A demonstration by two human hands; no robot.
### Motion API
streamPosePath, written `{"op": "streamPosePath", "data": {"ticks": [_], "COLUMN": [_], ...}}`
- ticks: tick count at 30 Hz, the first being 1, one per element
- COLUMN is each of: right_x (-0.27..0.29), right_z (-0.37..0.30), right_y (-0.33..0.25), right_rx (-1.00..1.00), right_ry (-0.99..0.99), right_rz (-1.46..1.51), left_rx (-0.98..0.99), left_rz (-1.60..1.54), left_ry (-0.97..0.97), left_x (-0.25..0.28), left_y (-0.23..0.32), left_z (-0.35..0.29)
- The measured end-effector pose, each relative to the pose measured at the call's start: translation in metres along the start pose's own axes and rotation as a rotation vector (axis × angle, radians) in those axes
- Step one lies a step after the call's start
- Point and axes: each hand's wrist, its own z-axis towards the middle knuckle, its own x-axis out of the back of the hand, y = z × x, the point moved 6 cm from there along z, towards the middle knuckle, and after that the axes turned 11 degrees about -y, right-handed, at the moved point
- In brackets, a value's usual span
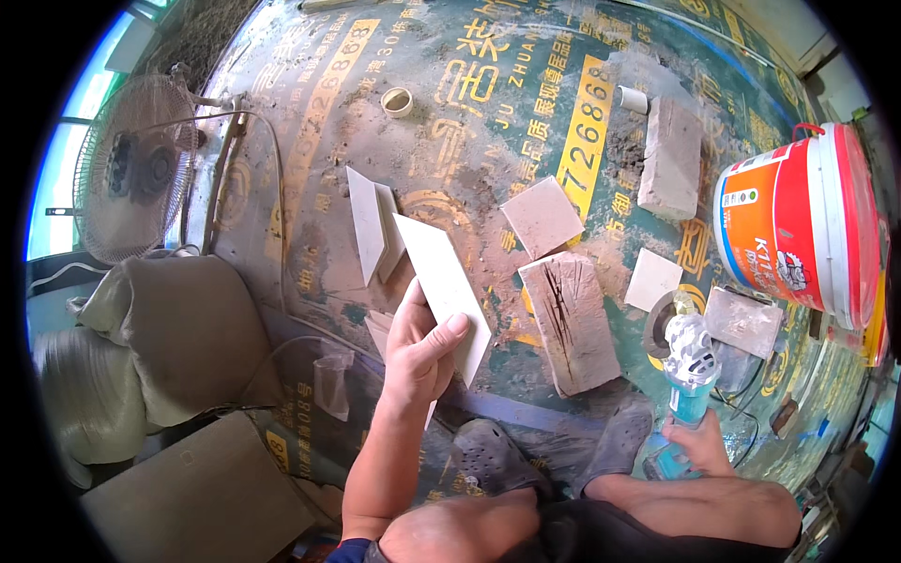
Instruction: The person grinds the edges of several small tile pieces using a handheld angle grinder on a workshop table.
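My left hand is closed around a narrow white tile strip with slanted ends, thumb on its face, held up over the floor. Down at the right, my right hand grips the turquoise body of an angle grinder. The grinder's round disc faces away from me, beside a small pale tile offcut. Between the hands lies a pale block with dark grooves cut in its top. A square tile touches the block's far end. More slanted tile strips lie beyond my left hand.
An orange-and-white bucket with a red lid lies tipped at the right. Another block and a tape roll are farther off. At left stand a dusty fan and a stuffed sack. Printed green sheeting covers the floor.
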Motion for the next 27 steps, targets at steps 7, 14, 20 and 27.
{"op": "streamPosePath", "data": {"ticks": [7,14,20,27], "right_x": [-0.002,-0.004,-0.005,-0.012], "right_z": [0.0,-0.002,-0.001,-0.002], "right_y": [0.002,-0.001,0.001,-0.001], "right_rx": [0.008,-0.016,-0.018,0.015], "right_ry": [0.004,0.022,0.007,-0.015], "right_rz": [0.005,-0.011,-0.008,-0.031], "left_rx": [0.004,0.07,0.088,0.306], "left_rz": [-0.091,-0.036,0.086,-0.286], "left_ry": [-0.073,-0.05,0.137,-0.005], "left_x": [-0.005,-0.006,0.003,0.002], "left_y": [-0.003,-0.004,-0.011,-0.028], "left_z": [-0.002,-0.003,-0.004,-0.003]}}
